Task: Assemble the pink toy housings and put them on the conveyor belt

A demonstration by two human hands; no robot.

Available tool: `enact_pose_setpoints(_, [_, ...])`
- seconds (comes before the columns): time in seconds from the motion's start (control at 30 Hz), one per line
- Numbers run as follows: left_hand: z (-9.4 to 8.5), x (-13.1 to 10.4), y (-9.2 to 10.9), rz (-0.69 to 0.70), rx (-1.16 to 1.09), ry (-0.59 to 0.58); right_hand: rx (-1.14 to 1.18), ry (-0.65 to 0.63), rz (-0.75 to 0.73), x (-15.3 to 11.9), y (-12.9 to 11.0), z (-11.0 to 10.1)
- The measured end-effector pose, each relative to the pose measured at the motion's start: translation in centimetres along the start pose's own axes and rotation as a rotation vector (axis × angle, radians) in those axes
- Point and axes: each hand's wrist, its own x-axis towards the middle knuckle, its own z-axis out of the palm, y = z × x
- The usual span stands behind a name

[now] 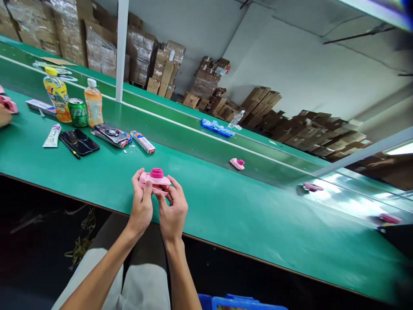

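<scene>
A pink toy camera (pixel 155 179) with a darker pink round lens sits lens-up between both hands, just above the near edge of the green table (pixel 226 202). The left hand (pixel 142 202) grasps its left end, thumb across the near face and fingers curled behind. The right hand (pixel 172 211) grips the lower right part with its fingertips, thumb pressed on the underside.

At 2 o'clock from the camera, well apart, a second pink toy camera (pixel 237 163) lies on the conveyor belt; farther on the same bearing lies a blue plastic part (pixel 217 127). At 3 o'clock, blurred, two more pink pieces (pixel 312 186) ride the belt.

At 10 o'clock lie a small red-and-white box (pixel 143 141), a stack of flat packages (pixel 111 134) and a black phone (pixel 79 141), with a white tube (pixel 52 136) just beyond. Behind them stand a green can (pixel 78 112) between two orange drink bottles (pixel 93 102). Another person's hand (pixel 4 114) shows at 9 o'clock at the frame edge. Cardboard boxes (pixel 258 105) are stacked along the far wall at 12 to 2 o'clock.
</scene>
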Motion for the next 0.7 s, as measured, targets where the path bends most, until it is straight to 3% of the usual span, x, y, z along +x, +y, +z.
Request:
enact_pose_setpoints(0.13, [0.3, -0.4, -0.1, -0.041, -0.172, -0.019, -0.006, 0.076, -0.060, -1.3, 1.0, 0.5])
enact_pose_setpoints(0.27, [0.1, -0.2, -0.2, -0.011, -0.261, -0.017, 0.089, 0.087, 0.019, -2.2, 1.9, 0.7])
enact_pose_setpoints(0.43, [-1.2, 0.7, -0.7, -0.093, -0.233, -0.051, 0.149, -0.106, 0.143, -1.4, 1.5, -0.5])
enact_pose_setpoints(0.6, [-2.0, 0.7, -2.3, -0.183, -0.129, -0.099, 0.266, -0.332, 0.435, -0.1, 0.7, -1.9])
enact_pose_setpoints(0.7, [-2.0, 0.7, -2.6, -0.201, -0.028, -0.149, 0.329, -0.411, 0.525, 0.4, 0.7, -2.6])
